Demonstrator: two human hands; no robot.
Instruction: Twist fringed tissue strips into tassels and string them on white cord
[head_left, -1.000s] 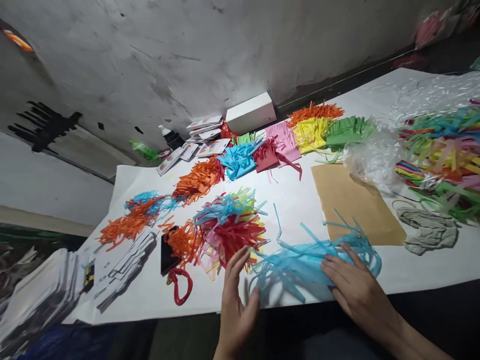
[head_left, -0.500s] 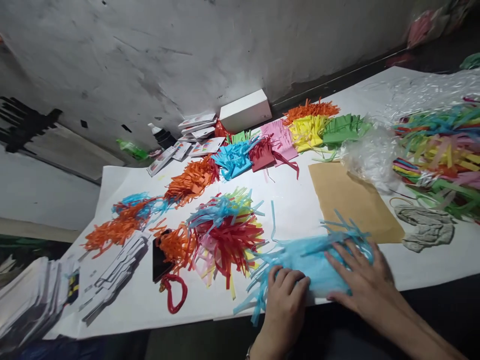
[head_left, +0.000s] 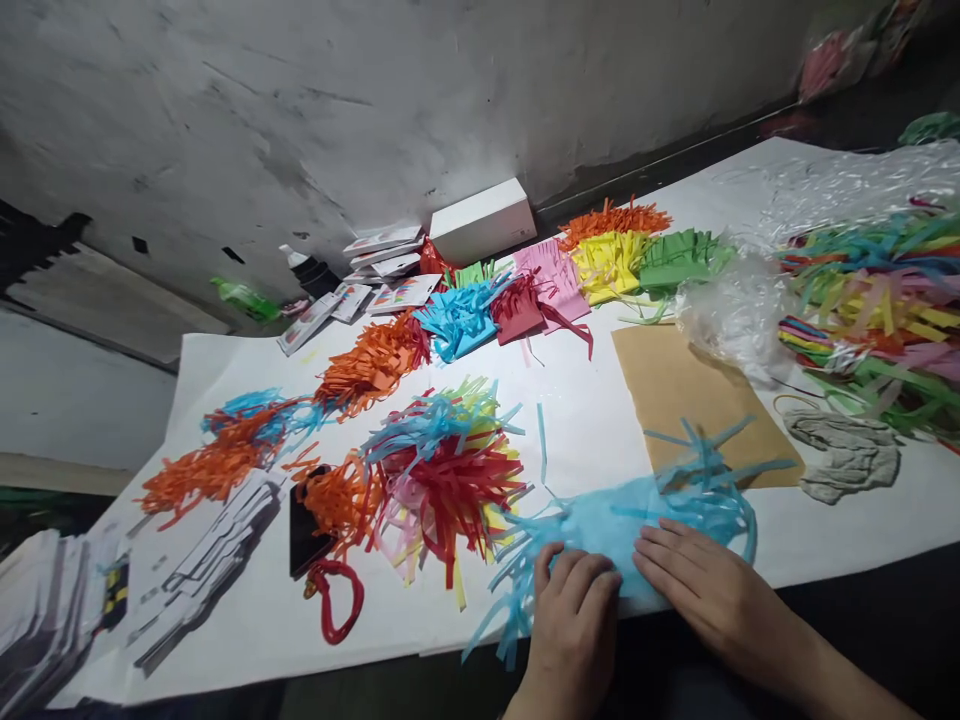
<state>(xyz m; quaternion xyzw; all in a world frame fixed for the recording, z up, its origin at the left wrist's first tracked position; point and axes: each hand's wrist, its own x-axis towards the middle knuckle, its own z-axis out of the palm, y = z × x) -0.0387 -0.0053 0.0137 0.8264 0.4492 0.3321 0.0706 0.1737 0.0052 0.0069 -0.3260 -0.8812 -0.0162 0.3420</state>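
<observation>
A bundle of light blue fringed paper strips (head_left: 622, 515) lies across the near edge of the white table sheet (head_left: 585, 410). My left hand (head_left: 574, 625) rests on its left part with the fingers curled down on the strips. My right hand (head_left: 709, 590) lies flat on the bundle's middle, fingers spread and pointing left. Loose blue strip ends stick out past both hands, over the brown paper sheet (head_left: 686, 400) on the right and off the table edge on the left.
A mixed pile of red, blue, yellow and pink strips (head_left: 442, 470) lies left of my hands. Orange piles (head_left: 210, 465), a red loop (head_left: 330, 600), stacked white cards (head_left: 202, 565), a white box (head_left: 484, 220), coloured fringe bundles (head_left: 615, 255), clear plastic (head_left: 739, 310) and a grey rag (head_left: 847, 455) surround them.
My left hand moved right from beside the mixed pile onto the blue bundle and curled its fingers. My right hand slid slightly left along the bundle, and the strips bunched closer together.
</observation>
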